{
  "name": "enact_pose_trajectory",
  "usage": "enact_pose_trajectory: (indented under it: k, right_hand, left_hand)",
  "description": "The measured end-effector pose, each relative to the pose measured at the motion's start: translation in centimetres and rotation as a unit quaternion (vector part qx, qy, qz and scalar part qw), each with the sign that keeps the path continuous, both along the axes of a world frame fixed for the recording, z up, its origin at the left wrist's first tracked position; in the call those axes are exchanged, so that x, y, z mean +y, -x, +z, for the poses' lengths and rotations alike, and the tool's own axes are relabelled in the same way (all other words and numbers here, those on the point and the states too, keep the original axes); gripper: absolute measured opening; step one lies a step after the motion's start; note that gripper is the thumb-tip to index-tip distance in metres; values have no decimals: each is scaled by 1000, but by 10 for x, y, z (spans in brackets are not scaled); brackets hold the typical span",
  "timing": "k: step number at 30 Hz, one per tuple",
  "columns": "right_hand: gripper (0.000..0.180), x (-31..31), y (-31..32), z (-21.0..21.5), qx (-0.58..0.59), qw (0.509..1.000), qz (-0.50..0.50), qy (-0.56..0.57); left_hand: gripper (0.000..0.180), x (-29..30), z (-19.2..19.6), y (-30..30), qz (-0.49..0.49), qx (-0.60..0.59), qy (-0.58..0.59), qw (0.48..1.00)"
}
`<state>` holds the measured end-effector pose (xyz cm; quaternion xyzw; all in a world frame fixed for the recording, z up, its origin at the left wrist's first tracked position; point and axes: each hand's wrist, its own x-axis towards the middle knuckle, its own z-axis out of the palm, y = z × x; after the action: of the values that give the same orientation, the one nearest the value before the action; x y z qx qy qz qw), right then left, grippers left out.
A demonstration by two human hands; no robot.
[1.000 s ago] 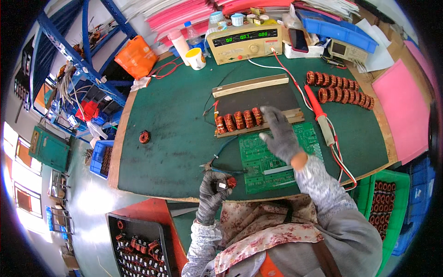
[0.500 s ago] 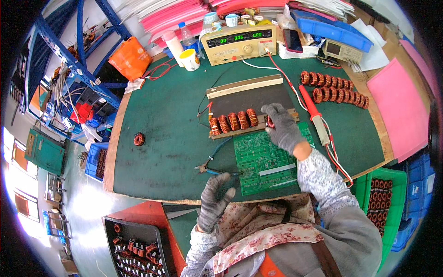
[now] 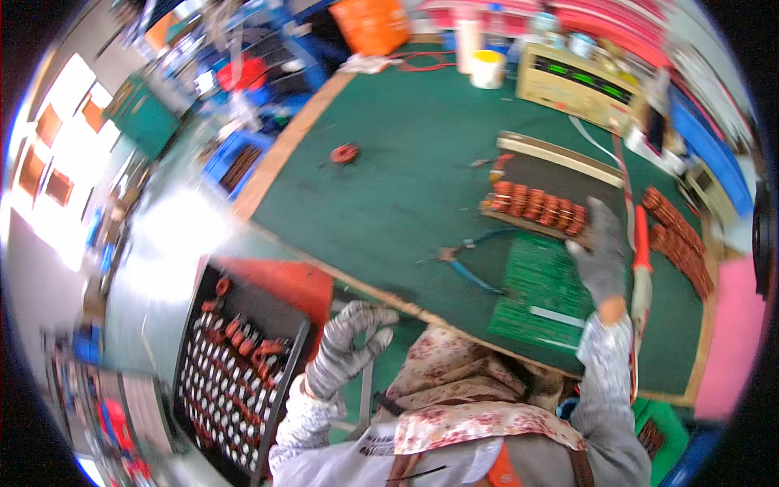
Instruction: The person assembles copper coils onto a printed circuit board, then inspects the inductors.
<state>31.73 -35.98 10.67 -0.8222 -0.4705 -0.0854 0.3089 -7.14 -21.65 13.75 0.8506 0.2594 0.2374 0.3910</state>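
Observation:
My right hand (image 3: 602, 258), in a grey glove, reaches over the right end of a wooden-edged rack (image 3: 560, 161). Its fingers are stretched out and the thumb stands apart, right beside a row of copper-wound ring coils (image 3: 535, 205). Motion blurs the fingertips. Under the wrist lies a green circuit board (image 3: 527, 284) with a pale strip on it. Blue-handled pliers (image 3: 471, 266) rest open to its left. My left hand (image 3: 345, 345), in a striped grey glove, hovers off the table's front edge, fingers loosely curved and apart from the thumb, nothing between them.
At the lower left, a black tray (image 3: 235, 381) holds many ring coils with white tags. One loose coil (image 3: 344, 153) lies on the green mat. A red-handled probe (image 3: 641, 243) and more coils (image 3: 677, 243) are at the right, a power supply (image 3: 576, 88) behind.
The view has swung left, so the table sits further right. The coil in my right hand now appears to stand at the row's end, and those fingers have straightened. My left hand has moved toward the black tray.

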Motion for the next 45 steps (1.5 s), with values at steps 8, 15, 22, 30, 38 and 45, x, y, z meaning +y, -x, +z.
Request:
enact_pose_trajectory:
  k: [8,15,22,30,38,45]
  right_hand:
    - [60,-35,15,-15,47,994,95,-38]
    - [54,-34,27,-5,38,998,32,-33]
    - [48,-29,30,-19,39,996,62,-43]
    - [40,-8,66,3,59,989,119,-58]
    - [37,-20,76,1,34,992,113,-45]
    - [34,-9,114,1,317,900,290,-78]
  left_hand:
    - [33,116,-36,152,305,0,-101,947]
    - [71,235,-86,305,438,448,-89,774]
    - [88,247,-87,277,451,595,-44,664]
    - [69,244,-111,264,348,236,28,907]
    - [46,217,-108,252,298,-69,271,913]
    - [29,188,-58,247,253,10,-127,959]
